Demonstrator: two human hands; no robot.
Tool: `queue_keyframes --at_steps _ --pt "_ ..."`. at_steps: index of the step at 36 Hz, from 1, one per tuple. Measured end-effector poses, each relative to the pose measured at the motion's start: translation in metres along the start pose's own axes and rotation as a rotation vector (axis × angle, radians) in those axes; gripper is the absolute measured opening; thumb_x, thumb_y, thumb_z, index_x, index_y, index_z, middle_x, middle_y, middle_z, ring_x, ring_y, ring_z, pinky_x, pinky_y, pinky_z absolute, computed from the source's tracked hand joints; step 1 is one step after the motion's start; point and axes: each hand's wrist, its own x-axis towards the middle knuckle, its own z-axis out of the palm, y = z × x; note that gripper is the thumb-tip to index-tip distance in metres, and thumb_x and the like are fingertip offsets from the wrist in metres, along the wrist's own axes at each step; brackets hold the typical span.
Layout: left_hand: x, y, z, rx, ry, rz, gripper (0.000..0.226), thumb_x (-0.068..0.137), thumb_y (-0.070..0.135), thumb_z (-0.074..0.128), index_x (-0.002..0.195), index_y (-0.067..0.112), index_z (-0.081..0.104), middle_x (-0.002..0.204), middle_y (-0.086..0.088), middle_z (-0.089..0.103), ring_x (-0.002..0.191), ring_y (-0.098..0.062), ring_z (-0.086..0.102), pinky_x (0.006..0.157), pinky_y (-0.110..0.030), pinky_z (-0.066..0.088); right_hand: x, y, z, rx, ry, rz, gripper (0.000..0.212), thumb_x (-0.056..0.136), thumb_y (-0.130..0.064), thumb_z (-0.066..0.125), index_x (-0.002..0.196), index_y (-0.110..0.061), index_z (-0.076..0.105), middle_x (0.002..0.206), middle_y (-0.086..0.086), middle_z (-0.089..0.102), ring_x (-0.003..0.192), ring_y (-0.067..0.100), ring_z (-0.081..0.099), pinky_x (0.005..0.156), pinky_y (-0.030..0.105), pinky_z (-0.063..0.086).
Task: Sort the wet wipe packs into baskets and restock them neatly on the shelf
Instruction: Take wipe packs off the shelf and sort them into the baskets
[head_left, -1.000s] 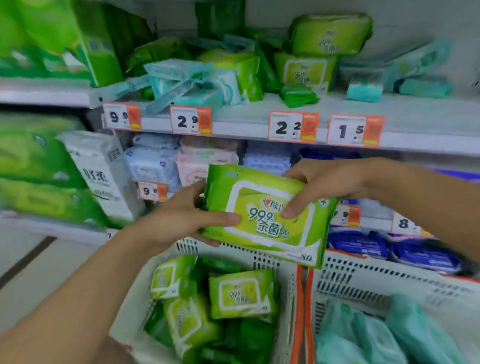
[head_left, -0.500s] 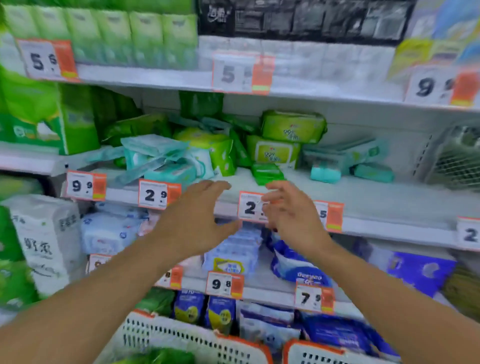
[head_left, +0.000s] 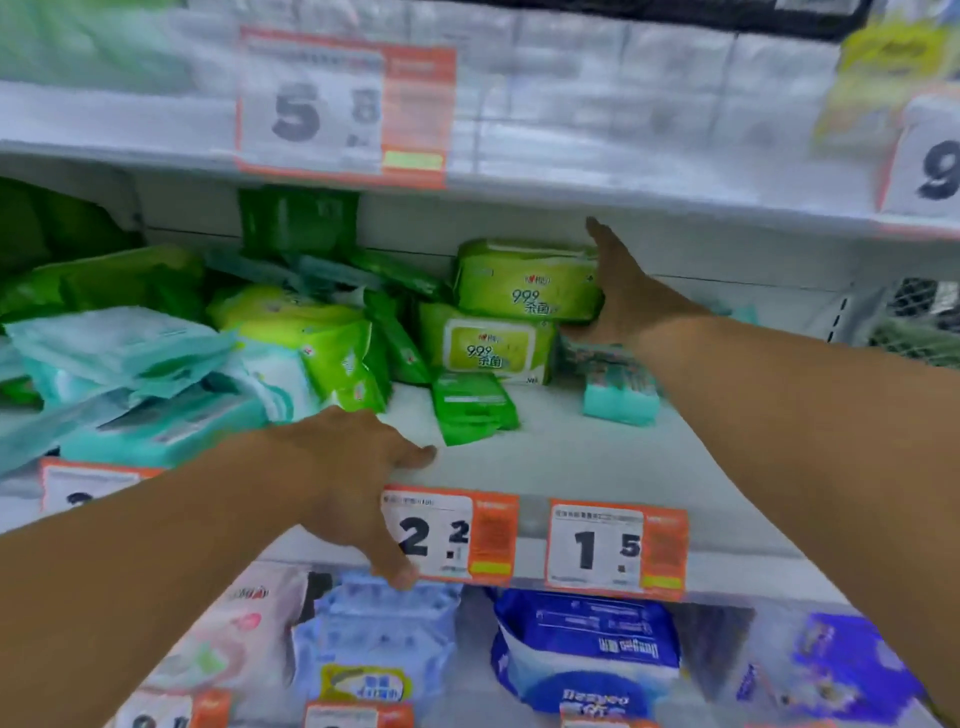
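At the shelf's left end, teal packs (head_left: 130, 374) lie heaped, still unsorted. The left hand (head_left: 358, 467) rests on the shelf's front edge (head_left: 535, 467), fingers draped over the lip, holding nothing. Toward the back, two lime-green wet wipe packs (head_left: 524, 280) sit stacked; the right hand (head_left: 618, 291) lies against the upper pack's right end, whether grasping or merely touching cannot be told. Step in hand, as judged: clearing packs for sorting. The next move calls for a firm grasp without toppling the stack.

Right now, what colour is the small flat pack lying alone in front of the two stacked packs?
Dark green pack, seen best in the head view.
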Motion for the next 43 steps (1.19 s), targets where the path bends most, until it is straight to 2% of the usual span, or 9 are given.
queue_keyframes --at_steps 2,4,9,13,19,25,30,36,43 --pt "0.003 0.000 -0.002 -0.016 -0.009 -0.012 0.128 0.046 0.081 0.078 0.153 0.048 0.017 0.153 0.008 0.038 0.137 -0.020 0.040 0.112 -0.033 0.036 0.006 -0.010 0.007 0.398 0.011 0.145 0.043 0.084 -0.058 0.069 0.111 -0.026 0.060 0.106 0.005 0.070 0.090 0.024 0.068 0.073 0.036 0.054" --pt "0.005 0.001 -0.002 -0.036 -0.024 -0.022 0.132 0.042 0.079 0.081 0.152 0.051 0.014 0.152 0.008 0.036 0.137 -0.021 0.039 0.112 -0.034 0.037 0.019 -0.006 0.008 0.403 0.012 0.211 0.033 0.087 -0.053 0.066 0.105 -0.026 0.062 0.110 0.006 0.069 0.089 0.027 0.067 0.073 0.041 0.057" --pt "0.006 0.003 -0.004 -0.042 -0.037 -0.034 0.134 0.040 0.079 0.082 0.152 0.052 0.012 0.153 0.009 0.034 0.138 -0.022 0.037 0.113 -0.035 0.035 0.043 0.019 -0.021 0.297 -0.126 0.210 0.082 0.065 -0.046 0.092 0.134 -0.025 0.053 0.132 -0.003 0.057 0.109 0.019 0.063 0.101 0.039 0.052" --pt "0.006 0.001 -0.004 -0.072 -0.063 -0.031 0.136 0.038 0.079 0.082 0.152 0.052 0.012 0.155 0.009 0.033 0.140 -0.023 0.036 0.114 -0.039 0.035 -0.004 0.005 -0.018 0.535 -0.177 0.313 0.052 0.074 -0.024 0.085 0.119 -0.014 0.061 0.119 0.017 0.064 0.100 0.035 0.069 0.079 0.050 0.060" --pt "-0.003 0.002 -0.009 -0.071 -0.058 -0.006 0.135 0.037 0.081 0.080 0.153 0.048 0.018 0.157 0.010 0.033 0.140 -0.020 0.037 0.114 -0.040 0.036 -0.090 0.013 0.000 0.558 -0.198 0.343 0.019 0.079 -0.022 0.076 0.095 -0.017 0.068 0.093 0.008 0.068 0.094 0.024 0.065 0.055 0.030 0.058" --pt "-0.055 0.001 0.006 -0.686 0.306 0.066 0.117 0.033 0.091 0.069 0.135 0.035 0.054 0.139 0.017 0.054 0.124 -0.005 0.051 0.103 -0.025 0.040 -0.178 0.005 0.007 0.716 -0.329 0.300 0.038 0.067 -0.021 0.074 0.104 -0.018 0.068 0.101 0.008 0.073 0.092 0.023 0.068 0.058 0.032 0.059" --pt "-0.134 0.012 0.017 -1.903 0.553 0.067 0.071 0.065 0.074 0.055 0.113 0.022 0.063 0.114 0.000 0.071 0.109 -0.021 0.068 0.092 -0.040 0.054 -0.247 0.004 0.008 0.696 -0.452 0.189 0.047 0.042 -0.020 0.093 0.088 -0.016 0.080 0.100 0.008 0.077 0.082 0.024 0.075 0.060 0.038 0.061" --pt "-0.217 0.022 0.085 -1.829 0.216 -0.110 0.051 0.062 0.043 0.072 0.109 0.024 0.069 0.102 -0.001 0.077 0.086 -0.019 0.075 0.067 -0.037 0.060 -0.321 0.034 0.037 0.496 -0.671 0.124 0.075 0.030 -0.027 0.102 0.099 -0.009 0.079 0.107 0.017 0.075 0.088 0.027 0.076 0.070 0.035 0.061" --pt "-0.260 0.043 0.140 -1.767 0.269 -0.182 0.040 0.078 0.027 0.073 0.117 0.023 0.066 0.101 0.004 0.077 0.089 -0.011 0.074 0.063 -0.023 0.058 -0.368 0.074 0.067 0.327 -0.736 0.267 0.088 0.033 -0.035 0.102 0.113 -0.013 0.074 0.117 0.012 0.073 0.103 0.028 0.072 0.077 0.037 0.061"
